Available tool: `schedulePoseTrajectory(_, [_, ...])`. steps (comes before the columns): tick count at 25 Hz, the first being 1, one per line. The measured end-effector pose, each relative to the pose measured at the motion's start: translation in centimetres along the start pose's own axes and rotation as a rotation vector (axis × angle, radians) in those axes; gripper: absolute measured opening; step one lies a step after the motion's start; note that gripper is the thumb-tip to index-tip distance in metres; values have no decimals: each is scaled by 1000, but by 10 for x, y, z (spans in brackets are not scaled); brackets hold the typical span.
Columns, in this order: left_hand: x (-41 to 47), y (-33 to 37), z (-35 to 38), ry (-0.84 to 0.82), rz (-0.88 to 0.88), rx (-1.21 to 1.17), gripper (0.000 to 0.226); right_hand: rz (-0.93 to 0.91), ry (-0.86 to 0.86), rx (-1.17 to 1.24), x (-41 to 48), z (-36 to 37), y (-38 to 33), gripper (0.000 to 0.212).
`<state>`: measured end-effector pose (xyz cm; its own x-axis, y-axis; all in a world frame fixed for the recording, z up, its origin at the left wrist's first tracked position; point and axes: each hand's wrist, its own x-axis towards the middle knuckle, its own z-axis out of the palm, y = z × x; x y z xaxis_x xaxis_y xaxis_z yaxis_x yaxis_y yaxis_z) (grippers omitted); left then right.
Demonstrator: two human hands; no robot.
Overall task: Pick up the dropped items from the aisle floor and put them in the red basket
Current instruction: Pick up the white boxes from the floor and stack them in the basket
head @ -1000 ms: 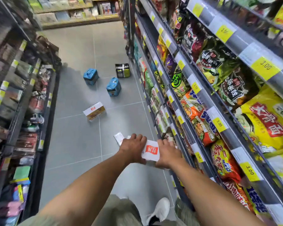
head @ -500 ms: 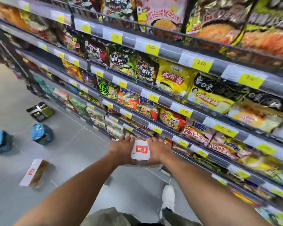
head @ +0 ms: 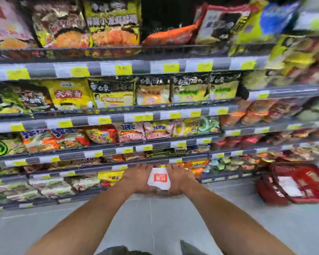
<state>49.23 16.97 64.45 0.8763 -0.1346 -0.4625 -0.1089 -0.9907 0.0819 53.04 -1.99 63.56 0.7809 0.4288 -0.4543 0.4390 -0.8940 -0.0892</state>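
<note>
A white box with a red label (head: 159, 179) is held in front of me, above the grey floor. My left hand (head: 136, 178) grips its left side and my right hand (head: 180, 179) grips its right side. The red basket (head: 276, 192) stands on the floor at the right, against the foot of the shelves, with several packets and a white item inside it. The box is well to the left of the basket. The whole frame is smeared by motion.
Tall shelves (head: 155, 111) of noodle packets with yellow price tags fill the view ahead. Grey tiled floor (head: 155, 223) lies below my arms. The other dropped items are out of view.
My view has swung right along the shelves. The blue items and the box on the floor have left the frame, and the red basket has come in at the right. Both hands still hold the white box.
</note>
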Motion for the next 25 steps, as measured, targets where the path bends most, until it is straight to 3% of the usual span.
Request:
schedulePoseTrajectory(13, [68, 457, 10, -48, 610, 208, 83, 569, 118, 277, -282, 118, 350, 105])
schedulePoseTrajectory(18, [87, 577, 27, -110, 739, 273, 83, 730, 117, 345, -353, 153, 427, 88])
schedulePoseTrajectory(25, [160, 682, 25, -131, 859, 362, 77, 849, 78, 439, -363, 163, 526, 97])
